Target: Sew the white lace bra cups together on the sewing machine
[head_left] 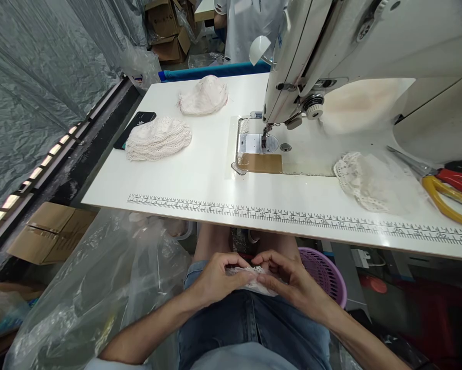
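Over my lap, below the table's front edge, both hands pinch a small piece of white lace fabric (258, 285). My left hand (225, 277) has its thumb and fingers closed on the left side of the piece. From the other side, my right hand (287, 277) grips it with thumb and forefinger. The fingers cover much of the fabric, so its full shape is hidden. On the table ahead stands a white sewing machine (292, 67), its presser foot (264, 140) above the needle plate. Nothing is visible under the foot.
A stack of lace pieces (159, 139) partly covers a black phone (140, 121). Behind it lies another fabric pile (205, 96). Right of the machine are a lace piece (359, 182) and scissors (452, 190). A purple basket (325, 272) stands below; a person (250, 31) is beyond.
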### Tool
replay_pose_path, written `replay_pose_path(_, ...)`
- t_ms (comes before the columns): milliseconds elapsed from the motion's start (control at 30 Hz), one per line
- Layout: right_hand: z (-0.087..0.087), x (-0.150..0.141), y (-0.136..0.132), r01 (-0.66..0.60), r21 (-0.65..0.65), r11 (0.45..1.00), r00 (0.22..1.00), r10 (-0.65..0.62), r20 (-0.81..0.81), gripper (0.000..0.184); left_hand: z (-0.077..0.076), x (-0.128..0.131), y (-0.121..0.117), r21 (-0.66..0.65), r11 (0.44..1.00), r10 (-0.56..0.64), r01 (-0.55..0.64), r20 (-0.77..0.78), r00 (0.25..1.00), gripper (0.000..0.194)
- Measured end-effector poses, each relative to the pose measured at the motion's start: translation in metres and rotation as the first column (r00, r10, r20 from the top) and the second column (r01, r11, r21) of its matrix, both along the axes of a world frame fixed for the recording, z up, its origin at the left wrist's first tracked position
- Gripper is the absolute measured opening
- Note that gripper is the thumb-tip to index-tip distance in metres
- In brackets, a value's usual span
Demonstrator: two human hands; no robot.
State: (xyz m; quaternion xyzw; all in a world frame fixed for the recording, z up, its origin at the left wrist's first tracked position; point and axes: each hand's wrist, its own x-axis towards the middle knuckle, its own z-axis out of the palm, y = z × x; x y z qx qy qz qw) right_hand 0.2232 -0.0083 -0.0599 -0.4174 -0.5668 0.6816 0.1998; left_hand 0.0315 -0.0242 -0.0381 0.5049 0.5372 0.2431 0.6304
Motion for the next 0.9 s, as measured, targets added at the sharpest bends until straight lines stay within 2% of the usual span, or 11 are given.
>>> replay_pose_path(133,0.002,0.001,0.003,-0.051,-0.070,0.996,0.998,0.050,-0.028,0.032,-0.003,-0.002,0.001,-0.035,0.999,0.004,-0.003,0.030,1.000,0.020)
replay_pose_path(233,0.004,0.002,0.005,-0.100,-0.050,0.994,0.995,0.100,-0.013,0.026,-0.004,-0.004,0.002,-0.002,1.000,0.003,-0.003,0.053,0.999,0.020)
replay_pose_path(300,0.005,0.004,0.005,-0.096,-0.048,0.994,0.995,0.095,-0.014,0.024,-0.005,-0.006,0.003,-0.003,1.000,0.023,-0.023,0.123,0.992,0.020)
replay_pose_path(467,0.003,0.008,0.004,-0.074,-0.148,0.986,0.996,0.067,-0.054,0.023,-0.006,-0.010,0.004,-0.263,0.963,0.153,-0.066,0.327,0.933,0.023)
replay_pose_path(600,0.002,0.016,0.001,-0.098,-0.196,0.976,0.995,0.089,-0.053,0.023,-0.008,-0.009,0.002,-0.356,0.929,0.255,-0.106,0.404,0.878,0.022)
replay_pose_path(733,0.004,0.022,-0.001,-0.151,-0.226,0.963,0.987,0.135,-0.085,0.024,-0.011,-0.008,0.003,-0.362,0.926,0.275,-0.105,0.461,0.844,0.023)
replay_pose_path(900,0.006,0.017,0.001,-0.175,-0.146,0.974,0.981,0.160,-0.107,0.022,-0.007,-0.006,0.006,-0.306,0.947,0.227,-0.102,0.410,0.883,0.021)
